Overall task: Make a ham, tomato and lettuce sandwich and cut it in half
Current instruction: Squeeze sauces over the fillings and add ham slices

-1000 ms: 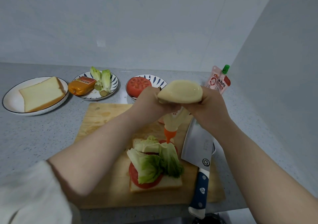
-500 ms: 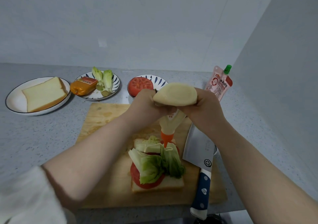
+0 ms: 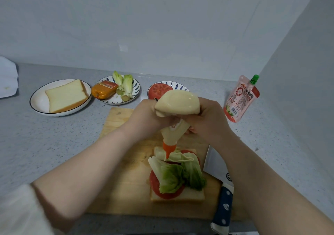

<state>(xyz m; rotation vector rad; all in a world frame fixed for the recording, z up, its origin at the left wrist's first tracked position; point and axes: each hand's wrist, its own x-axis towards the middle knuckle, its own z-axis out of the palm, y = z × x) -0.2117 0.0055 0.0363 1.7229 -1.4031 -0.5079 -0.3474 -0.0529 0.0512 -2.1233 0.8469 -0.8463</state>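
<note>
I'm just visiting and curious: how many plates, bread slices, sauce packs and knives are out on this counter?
Plates: 3 - bread plate, ham plate, tomato plate
Bread slices: 2 - spare slice, sandwich base
Sauce packs: 2 - squeeze bottle, pouch
Knives: 1 - blue-handled knife
Total: 8

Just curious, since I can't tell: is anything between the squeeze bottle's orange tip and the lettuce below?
Nothing visible. The squeeze bottle is upside down, its orange nozzle pointing straight at the lettuce.
</note>
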